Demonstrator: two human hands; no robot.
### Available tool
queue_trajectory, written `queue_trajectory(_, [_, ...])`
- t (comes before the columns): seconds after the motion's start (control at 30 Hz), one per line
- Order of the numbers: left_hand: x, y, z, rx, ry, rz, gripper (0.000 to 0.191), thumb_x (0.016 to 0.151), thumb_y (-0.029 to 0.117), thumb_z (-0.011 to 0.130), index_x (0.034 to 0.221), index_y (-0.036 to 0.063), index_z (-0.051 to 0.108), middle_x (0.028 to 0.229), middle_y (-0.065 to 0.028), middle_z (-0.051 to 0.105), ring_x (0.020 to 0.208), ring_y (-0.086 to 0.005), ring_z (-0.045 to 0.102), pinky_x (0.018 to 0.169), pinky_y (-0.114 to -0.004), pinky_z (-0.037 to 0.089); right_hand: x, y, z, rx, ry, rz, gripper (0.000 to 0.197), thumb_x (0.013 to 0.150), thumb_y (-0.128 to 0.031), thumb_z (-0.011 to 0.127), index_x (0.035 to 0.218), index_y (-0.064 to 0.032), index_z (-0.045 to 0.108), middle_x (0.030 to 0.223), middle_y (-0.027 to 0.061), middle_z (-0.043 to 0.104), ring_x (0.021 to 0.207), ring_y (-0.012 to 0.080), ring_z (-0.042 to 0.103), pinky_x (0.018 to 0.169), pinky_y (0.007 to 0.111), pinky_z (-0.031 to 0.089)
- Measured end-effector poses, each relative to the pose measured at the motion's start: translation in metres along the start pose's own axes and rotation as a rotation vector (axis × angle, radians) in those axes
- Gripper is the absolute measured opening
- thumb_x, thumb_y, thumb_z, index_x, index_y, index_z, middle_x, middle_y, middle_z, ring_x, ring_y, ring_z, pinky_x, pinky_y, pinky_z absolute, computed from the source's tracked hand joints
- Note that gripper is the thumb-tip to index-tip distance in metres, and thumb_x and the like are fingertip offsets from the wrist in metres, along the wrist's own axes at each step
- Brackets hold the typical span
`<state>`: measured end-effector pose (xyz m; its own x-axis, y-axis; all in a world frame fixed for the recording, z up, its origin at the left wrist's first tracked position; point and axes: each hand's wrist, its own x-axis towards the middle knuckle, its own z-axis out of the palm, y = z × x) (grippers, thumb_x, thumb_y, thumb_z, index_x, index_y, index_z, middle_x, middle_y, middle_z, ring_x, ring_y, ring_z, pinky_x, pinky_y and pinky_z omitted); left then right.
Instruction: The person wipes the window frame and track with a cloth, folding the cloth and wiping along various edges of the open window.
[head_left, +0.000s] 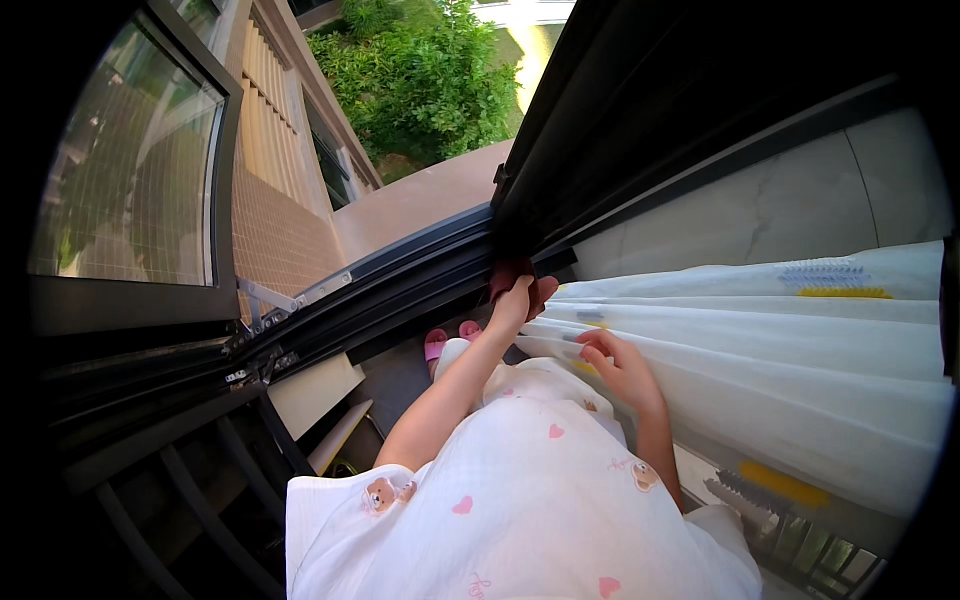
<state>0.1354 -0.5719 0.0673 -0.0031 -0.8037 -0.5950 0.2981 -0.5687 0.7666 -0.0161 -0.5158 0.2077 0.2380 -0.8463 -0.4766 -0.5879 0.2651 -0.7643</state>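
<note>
My left hand (517, 294) reaches forward with a dark red cloth (511, 274) in it. The cloth rests at the foot of the dark upright window frame (517, 202), beside the black window track (405, 262). Most of the fingers are hidden by the cloth and shadow. On the right, my right hand (619, 367) hovers in front of a white curtain (720, 352) with yellow and grey patterns. Its fingers are loosely bent and hold nothing; whether they brush the fabric is unclear.
At left, a glazed casement sash (135, 172) stands swung outward on a metal hinge arm (270, 296). Beyond the sill are a tiled wall (281, 225) and green shrubs (435, 90). Dark bars (202, 495) and a pale board (315, 394) lie at lower left. Pink slippers (436, 343) are below.
</note>
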Motion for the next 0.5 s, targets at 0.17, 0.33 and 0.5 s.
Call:
queue_trajectory(0.17, [-0.019, 0.020, 0.003, -0.166, -0.026, -0.034, 0.028, 0.080, 0.027, 0.038, 0.085, 0.0022, 0.051, 0.065, -0.0067, 0.052, 0.049, -0.0116, 0.042, 0.046, -0.025, 0.033, -0.002, 0.013, -0.002, 0.001, 0.064, -0.011, 0.019, 0.082, -0.015, 0.048, 0.094, -0.0015, 0.052, 0.077, 0.0056, 0.057, 0.073, 0.0117, 0.053, 0.064, 0.024, 0.040])
queue_trajectory(0.33, [-0.011, 0.022, -0.006, 0.005, 0.209, 0.420, 0.020, 0.078, 0.019, 0.043, 0.084, 0.0019, 0.051, 0.072, -0.0071, 0.049, 0.066, -0.0152, 0.045, 0.062, -0.027, 0.036, -0.002, 0.014, -0.002, -0.009, 0.052, 0.021, 0.019, 0.081, -0.015, 0.049, 0.095, -0.0020, 0.052, 0.077, 0.0054, 0.057, 0.072, 0.0116, 0.052, 0.065, 0.024, 0.040])
queue_trajectory(0.5, [0.029, 0.028, -0.022, 0.042, 0.103, -0.035, 0.017, 0.076, 0.019, 0.043, 0.075, 0.0039, 0.050, 0.069, -0.0059, 0.048, 0.059, -0.0153, 0.042, 0.055, -0.027, 0.034, 0.004, 0.010, 0.002, 0.019, 0.017, -0.010, 0.019, 0.081, -0.015, 0.049, 0.095, -0.0021, 0.053, 0.078, 0.0053, 0.057, 0.073, 0.0118, 0.051, 0.066, 0.024, 0.040])
